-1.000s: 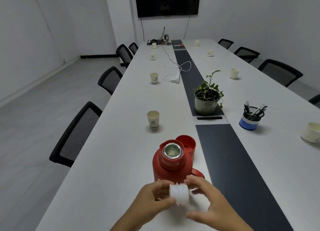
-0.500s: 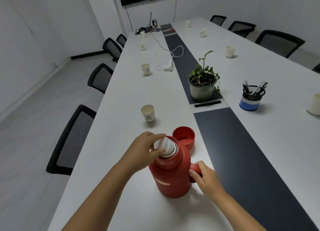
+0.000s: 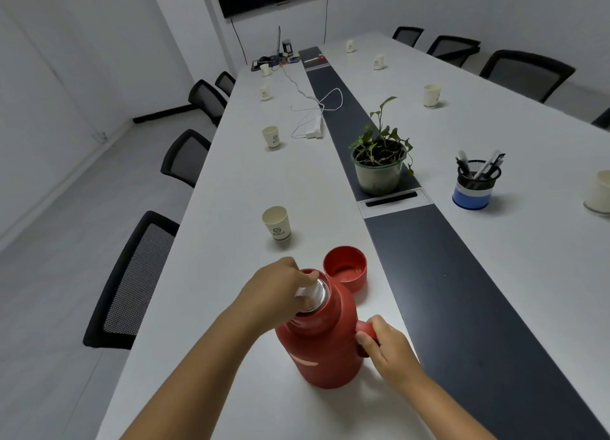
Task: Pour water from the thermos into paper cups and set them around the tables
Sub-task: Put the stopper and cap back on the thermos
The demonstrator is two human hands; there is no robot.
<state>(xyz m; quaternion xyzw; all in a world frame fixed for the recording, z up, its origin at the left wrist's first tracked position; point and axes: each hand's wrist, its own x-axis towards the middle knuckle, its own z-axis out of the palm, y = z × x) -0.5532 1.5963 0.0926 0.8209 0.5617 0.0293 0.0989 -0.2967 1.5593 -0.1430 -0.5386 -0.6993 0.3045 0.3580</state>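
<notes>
Left hand (image 3: 280, 288) sits right on top of the red thermos (image 3: 321, 337), fingers curled around the white stopper (image 3: 310, 293) at its mouth. Right hand (image 3: 388, 347) grips the handle, steadying the thermos upright on the table (image 3: 214, 241). The red cap (image 3: 345, 269) lies open-side up just behind, nearer the left hand. Paper cups, the nearest (image 3: 276, 223) beyond, already line both sides.

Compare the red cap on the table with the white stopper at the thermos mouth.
The red cap lies loose on the table, open side up, untouched; the white stopper sits in the thermos mouth, gripped by the left hand. The cap looks wider. Both are round thermos closures.
</notes>
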